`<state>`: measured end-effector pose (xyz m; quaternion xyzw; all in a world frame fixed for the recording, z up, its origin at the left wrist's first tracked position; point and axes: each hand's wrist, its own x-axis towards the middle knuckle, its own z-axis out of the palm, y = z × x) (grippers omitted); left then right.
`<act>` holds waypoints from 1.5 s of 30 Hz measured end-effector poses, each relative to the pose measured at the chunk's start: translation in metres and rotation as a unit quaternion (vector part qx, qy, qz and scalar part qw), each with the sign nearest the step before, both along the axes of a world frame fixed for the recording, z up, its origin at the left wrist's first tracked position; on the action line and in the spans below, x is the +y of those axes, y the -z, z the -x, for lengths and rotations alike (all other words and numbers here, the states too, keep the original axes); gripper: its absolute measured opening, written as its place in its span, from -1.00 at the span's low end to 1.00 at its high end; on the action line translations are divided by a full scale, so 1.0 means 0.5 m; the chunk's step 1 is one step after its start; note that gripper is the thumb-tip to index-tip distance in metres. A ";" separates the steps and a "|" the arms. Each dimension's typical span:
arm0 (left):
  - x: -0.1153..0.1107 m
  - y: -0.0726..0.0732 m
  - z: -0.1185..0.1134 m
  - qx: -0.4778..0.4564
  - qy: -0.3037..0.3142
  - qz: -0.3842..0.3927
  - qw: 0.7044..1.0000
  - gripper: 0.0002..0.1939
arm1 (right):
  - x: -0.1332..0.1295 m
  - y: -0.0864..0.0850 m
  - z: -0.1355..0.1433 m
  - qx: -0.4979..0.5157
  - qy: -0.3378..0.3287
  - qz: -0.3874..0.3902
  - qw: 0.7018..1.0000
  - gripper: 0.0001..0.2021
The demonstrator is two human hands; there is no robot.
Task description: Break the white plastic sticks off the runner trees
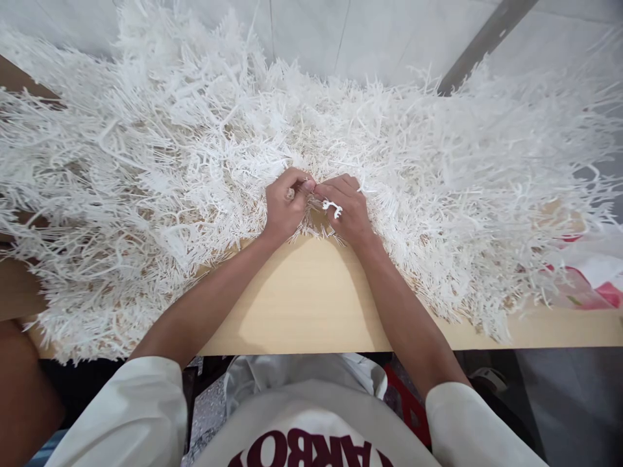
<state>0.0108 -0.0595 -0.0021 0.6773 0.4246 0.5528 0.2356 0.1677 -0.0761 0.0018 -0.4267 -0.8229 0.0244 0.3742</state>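
Observation:
My left hand (pixel 286 202) and my right hand (pixel 346 206) meet fingertip to fingertip over the front of a big heap of white branching plastic sprigs (pixel 170 162). From under the fingers of my right hand sticks out the forked end of a white plastic sprig (pixel 333 208). Thumb and forefinger of my left hand are pinched together right beside it. A small pale bit (pixel 291 193) shows in the curl of the left hand; its kind is unclear. What lies between the two sets of fingertips is mostly hidden.
The heap spreads over a light wooden table (pixel 311 298), whose front edge runs close to my body. At the right lies a white and pink plastic bag (pixel 591 275). Behind the heap are a pale tiled wall and a grey post (pixel 481 45). Another person's limb (pixel 26 395) shows at lower left.

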 end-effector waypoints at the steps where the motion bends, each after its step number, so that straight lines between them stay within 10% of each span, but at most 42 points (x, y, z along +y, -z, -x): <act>1: 0.000 0.001 0.000 -0.003 0.000 0.002 1.000 -0.62 | 0.000 0.001 0.001 0.005 0.002 0.000 1.000 -0.74; 10: 0.007 -0.004 -0.006 -0.004 0.000 -0.005 1.000 -0.64 | -0.002 0.007 0.005 0.075 0.117 -0.019 0.990 -0.70; 24: 0.012 -0.010 -0.001 -0.058 0.070 -0.011 0.996 -0.66 | 0.006 -0.003 0.003 0.089 0.022 0.032 0.995 -0.67; 45: 0.011 -0.002 -0.007 -0.027 0.047 -0.043 0.998 -0.70 | 0.013 0.020 -0.002 0.083 0.054 -0.005 0.995 -0.74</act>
